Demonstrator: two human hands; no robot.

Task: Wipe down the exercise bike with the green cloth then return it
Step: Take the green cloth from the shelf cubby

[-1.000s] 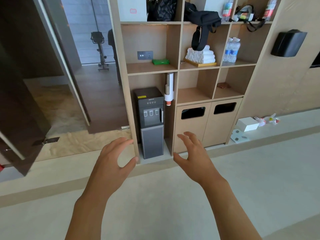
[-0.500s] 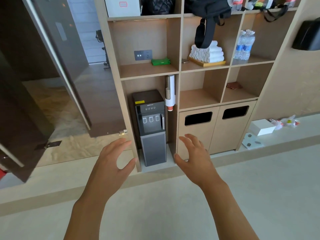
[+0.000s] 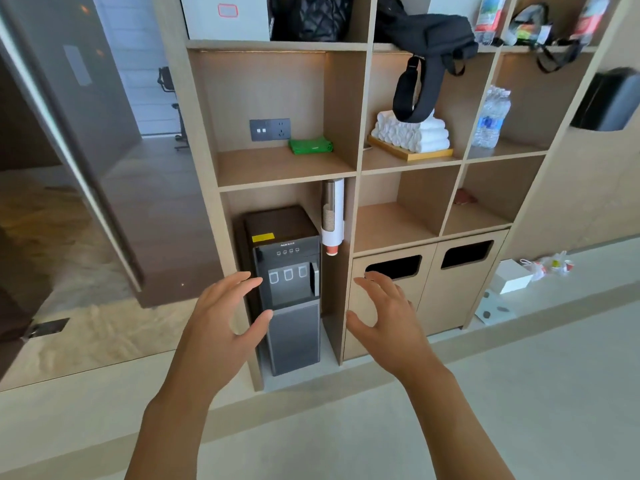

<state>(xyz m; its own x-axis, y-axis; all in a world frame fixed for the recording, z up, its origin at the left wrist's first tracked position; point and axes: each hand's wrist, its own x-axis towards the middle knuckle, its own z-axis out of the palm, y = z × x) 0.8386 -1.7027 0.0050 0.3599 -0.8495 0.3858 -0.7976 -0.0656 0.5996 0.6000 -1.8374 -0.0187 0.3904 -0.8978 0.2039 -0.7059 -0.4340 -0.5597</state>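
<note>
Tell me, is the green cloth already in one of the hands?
No, the green cloth lies on the shelf while left hand and right hand hold nothing.

The shelf unit looks like pale wood laminate, smooth and matt, with a faint grain. On 1 shelf lies the green cloth, soft folded fabric with a dull surface. The water dispenser has a dark plastic casing, satin on top and slightly glossy on its front panel. The rolled towels are white terry, fluffy and rough, stacked on a light wooden tray. The water bottles are clear glossy plastic. The black bag is matt woven fabric. The door at left is dark and highly reflective. The floor is pale, smooth and matt.
</note>
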